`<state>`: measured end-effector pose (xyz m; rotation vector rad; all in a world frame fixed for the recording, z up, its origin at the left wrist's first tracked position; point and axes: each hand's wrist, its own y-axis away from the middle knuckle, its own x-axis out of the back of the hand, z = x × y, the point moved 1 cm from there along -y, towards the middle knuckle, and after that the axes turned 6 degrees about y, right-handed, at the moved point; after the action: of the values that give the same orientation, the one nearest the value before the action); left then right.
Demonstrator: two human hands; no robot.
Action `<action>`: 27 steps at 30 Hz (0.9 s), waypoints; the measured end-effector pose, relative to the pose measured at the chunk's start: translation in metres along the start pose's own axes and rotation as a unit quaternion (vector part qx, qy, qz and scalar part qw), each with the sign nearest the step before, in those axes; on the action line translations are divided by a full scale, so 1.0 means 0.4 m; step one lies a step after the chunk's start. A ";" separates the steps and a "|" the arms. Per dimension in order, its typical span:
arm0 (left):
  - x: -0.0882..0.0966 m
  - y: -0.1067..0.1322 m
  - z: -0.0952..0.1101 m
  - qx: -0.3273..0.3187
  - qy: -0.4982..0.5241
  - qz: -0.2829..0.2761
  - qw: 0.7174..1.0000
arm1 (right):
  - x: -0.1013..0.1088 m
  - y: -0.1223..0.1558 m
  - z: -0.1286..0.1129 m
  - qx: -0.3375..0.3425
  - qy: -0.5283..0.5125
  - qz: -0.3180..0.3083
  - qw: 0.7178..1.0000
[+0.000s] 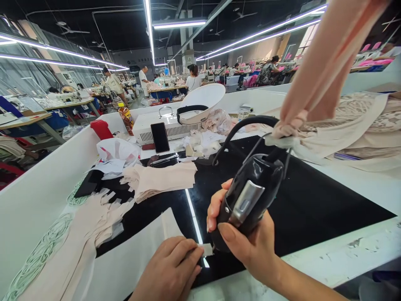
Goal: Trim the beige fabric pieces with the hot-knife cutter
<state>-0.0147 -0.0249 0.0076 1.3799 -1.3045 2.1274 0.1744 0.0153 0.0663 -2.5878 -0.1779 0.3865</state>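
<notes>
My right hand (244, 234) is wrapped round a black corded hand-held tool (257, 175) with a silver metal plate on its side. Its lower end is down at the black work surface (300, 209), and its working tip is hidden. Just left of it, my left hand (172, 267) has its fingertips closed on a small pale fabric strip (207, 250), whose end pokes out toward the tool. Under and beyond that hand lies a pale fabric panel (131, 255). A beige cloth (319, 79) hangs from above, tied at the tool's cord.
Stacked beige pieces (166, 179) lie behind, with more fabric strips (81, 225) and green cord (40, 246) at left. A phone (160, 137) leans against a white machine box (147, 127). Beige lace fabric (360, 121) is heaped at right. People work at distant tables.
</notes>
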 end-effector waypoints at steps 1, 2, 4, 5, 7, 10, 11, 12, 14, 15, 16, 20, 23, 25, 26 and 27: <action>0.002 0.002 -0.005 0.008 0.013 -0.007 1.000 | 0.001 0.000 0.001 0.003 0.004 0.000 1.000; 0.005 0.004 -0.009 0.017 0.027 -0.011 0.999 | 0.001 0.000 0.001 0.006 0.008 0.001 1.000; 0.010 0.008 -0.015 0.032 0.054 -0.016 0.998 | 0.002 0.000 0.002 0.012 0.018 0.003 1.000; 0.013 0.010 -0.017 0.037 0.065 -0.018 0.997 | 0.003 0.000 0.002 0.015 0.023 0.002 1.000; 0.019 0.012 -0.020 0.046 0.077 -0.020 0.996 | 0.003 0.000 0.001 0.019 0.034 -0.001 0.999; 0.025 0.016 -0.021 0.058 0.085 -0.023 0.994 | 0.003 -0.001 -0.001 0.024 0.041 -0.002 0.999; 0.025 0.018 -0.021 0.062 0.087 -0.024 0.994 | 0.003 -0.001 -0.001 0.026 0.041 -0.001 0.999; 0.024 0.020 -0.021 0.065 0.089 -0.026 0.994 | 0.004 -0.001 -0.001 0.028 0.041 0.001 0.999; 0.021 0.024 -0.021 0.071 0.090 -0.026 0.993 | 0.004 0.000 0.001 0.031 0.044 0.004 0.999; 0.019 0.025 -0.022 0.073 0.090 -0.025 0.993 | 0.005 0.001 0.002 0.033 0.047 0.005 0.998; 0.017 0.026 -0.022 0.073 0.089 -0.022 0.993 | 0.006 0.002 0.003 0.033 0.050 0.006 0.998; 0.011 0.028 -0.021 0.062 0.079 -0.008 0.995 | 0.009 0.008 0.009 0.030 0.042 0.014 0.999; 0.010 0.027 -0.018 0.057 0.071 -0.005 0.996 | 0.012 0.007 0.013 0.021 0.009 0.018 1.000; 0.010 0.026 -0.015 0.057 0.068 -0.004 0.996 | 0.013 0.002 0.013 0.020 -0.009 0.021 1.000; 0.010 0.025 -0.013 0.057 0.067 -0.003 0.996 | 0.012 -0.002 0.013 0.024 -0.016 0.024 0.999; 0.010 0.025 -0.012 0.058 0.066 -0.003 0.996 | 0.009 -0.006 0.012 0.028 -0.021 0.028 0.999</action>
<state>-0.0257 -0.0272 0.0050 1.2586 -1.1424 2.2804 0.1762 0.0202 0.0627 -2.5352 -0.1082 0.4600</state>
